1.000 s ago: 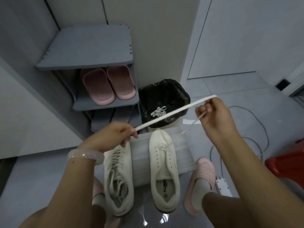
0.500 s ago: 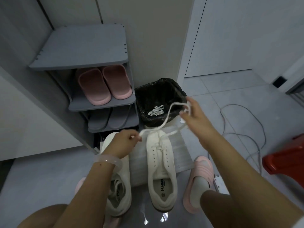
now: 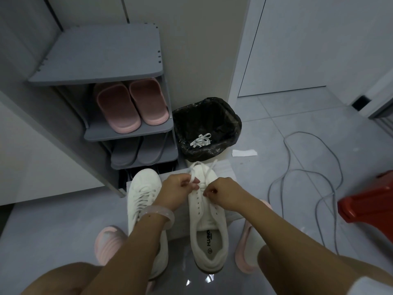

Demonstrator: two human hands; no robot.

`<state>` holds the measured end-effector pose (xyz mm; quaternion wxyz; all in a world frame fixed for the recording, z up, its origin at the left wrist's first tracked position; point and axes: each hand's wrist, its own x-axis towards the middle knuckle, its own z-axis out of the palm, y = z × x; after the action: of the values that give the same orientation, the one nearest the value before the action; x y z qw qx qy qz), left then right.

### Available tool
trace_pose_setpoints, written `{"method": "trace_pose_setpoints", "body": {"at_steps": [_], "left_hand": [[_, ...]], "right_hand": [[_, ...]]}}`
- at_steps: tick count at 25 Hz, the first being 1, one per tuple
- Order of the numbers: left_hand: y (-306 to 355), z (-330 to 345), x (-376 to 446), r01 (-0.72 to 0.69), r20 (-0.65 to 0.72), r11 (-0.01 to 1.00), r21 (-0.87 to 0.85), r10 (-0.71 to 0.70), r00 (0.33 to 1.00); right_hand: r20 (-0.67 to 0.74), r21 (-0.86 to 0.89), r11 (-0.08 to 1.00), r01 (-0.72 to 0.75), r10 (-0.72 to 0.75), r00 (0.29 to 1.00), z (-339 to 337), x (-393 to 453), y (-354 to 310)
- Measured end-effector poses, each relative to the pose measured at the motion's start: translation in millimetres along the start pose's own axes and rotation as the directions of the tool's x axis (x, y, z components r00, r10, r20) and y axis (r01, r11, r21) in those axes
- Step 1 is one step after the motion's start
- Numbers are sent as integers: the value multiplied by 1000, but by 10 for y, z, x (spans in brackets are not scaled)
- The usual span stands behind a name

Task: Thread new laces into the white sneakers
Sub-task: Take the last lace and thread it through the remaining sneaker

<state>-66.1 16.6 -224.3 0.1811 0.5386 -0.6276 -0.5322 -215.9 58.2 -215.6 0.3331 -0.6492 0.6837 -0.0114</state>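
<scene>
Nearest me, the person crouches in pink slippers (image 3: 108, 243) over two white sneakers on the glossy grey floor. The left sneaker (image 3: 142, 194) already looks laced. The right sneaker (image 3: 207, 226), smooth and soft-looking, has most of its eyelets bare, with the flat white lace (image 3: 204, 170) crossed only at the toe end. The left hand (image 3: 177, 189) pinches one strand in a closed grip. The right hand (image 3: 223, 193) is curled tight at the eyelets, apparently on the other end, though its fingertips hide it. I judge the first crossing is just set, and next a tip must be steered into the next small hole. Beyond, a crinkled black bin liner (image 3: 207, 126) holds a bundled lace (image 3: 201, 140). A grey shelf rack (image 3: 100, 54) carries rubbery pink slides (image 3: 129, 105).
</scene>
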Motion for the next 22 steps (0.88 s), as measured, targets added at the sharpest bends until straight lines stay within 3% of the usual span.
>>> {"method": "trace_pose_setpoints", "body": {"at_steps": [6,15,22], "left_hand": [[-91,35,-15,134,-15,987,-89,-136,991],[-57,126,-54,-74,-118,985,154,93,989],[-113,177,-24,-14,-168,994,109,33,985]], "right_hand": [[-16,89,996,18,-17,1000,16,-19,19],[-10,217,976,-19,21,1000,70,-20,41],[-14,310,950,-29,34,999,97,-18,64]]}}
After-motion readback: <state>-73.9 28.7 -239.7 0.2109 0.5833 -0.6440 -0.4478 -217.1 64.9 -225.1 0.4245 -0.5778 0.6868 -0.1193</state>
